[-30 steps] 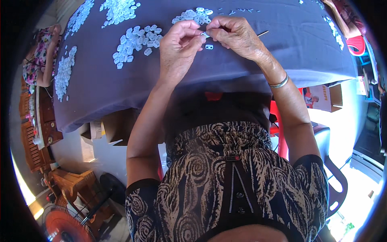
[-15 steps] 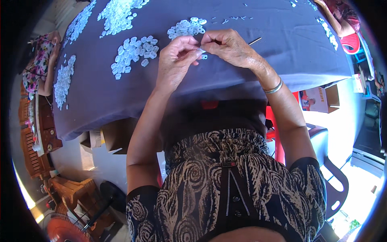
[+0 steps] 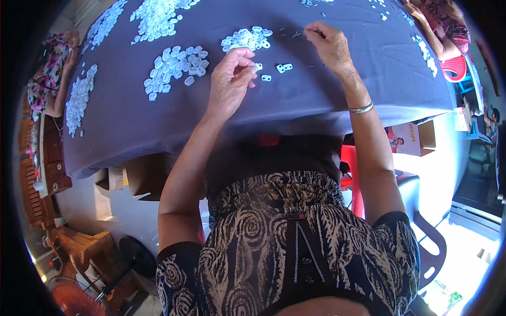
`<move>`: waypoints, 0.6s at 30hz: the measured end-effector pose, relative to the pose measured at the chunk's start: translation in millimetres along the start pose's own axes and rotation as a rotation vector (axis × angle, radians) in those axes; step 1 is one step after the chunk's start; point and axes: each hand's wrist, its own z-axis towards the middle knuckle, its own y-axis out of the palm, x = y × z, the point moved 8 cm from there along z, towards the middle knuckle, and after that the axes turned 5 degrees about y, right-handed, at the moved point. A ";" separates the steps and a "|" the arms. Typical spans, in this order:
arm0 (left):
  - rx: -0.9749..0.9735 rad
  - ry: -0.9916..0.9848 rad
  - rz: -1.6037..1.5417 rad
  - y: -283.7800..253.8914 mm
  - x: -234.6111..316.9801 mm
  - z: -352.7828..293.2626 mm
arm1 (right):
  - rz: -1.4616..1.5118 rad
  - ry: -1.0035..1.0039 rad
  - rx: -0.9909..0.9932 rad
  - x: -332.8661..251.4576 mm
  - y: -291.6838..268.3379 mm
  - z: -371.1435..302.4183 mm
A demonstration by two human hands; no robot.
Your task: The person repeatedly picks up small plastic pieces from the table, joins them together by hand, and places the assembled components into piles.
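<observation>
On the surface (image 3: 158, 126): heaps of white pieces (image 3: 174, 66), few joined.
Left hand (image 3: 232, 79): my grip pinches one white piece.
Right hand (image 3: 332, 45): fingertips pressed on a tiny pin (image 3: 308, 31).

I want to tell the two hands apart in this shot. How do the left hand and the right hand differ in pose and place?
The left hand is pinched on a small white piece near the closest white heap; the right hand reaches farther across, fingertips at tiny thin bits. The right wrist wears a bangle; the left is bare. Both are over the purple cloth.
</observation>
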 end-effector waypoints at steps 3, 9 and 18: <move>0.001 -0.014 0.011 -0.2 -4.0 -1.0 | -0.067 -0.110 -0.036 -9.5 10.3 2.8; 0.037 -0.013 -0.002 -1.6 -4.7 0.3 | -0.208 -0.291 -0.127 -18.8 36.0 19.3; 0.013 0.033 0.038 0.0 -0.4 0.7 | -0.492 -0.516 -0.269 -31.8 66.1 22.3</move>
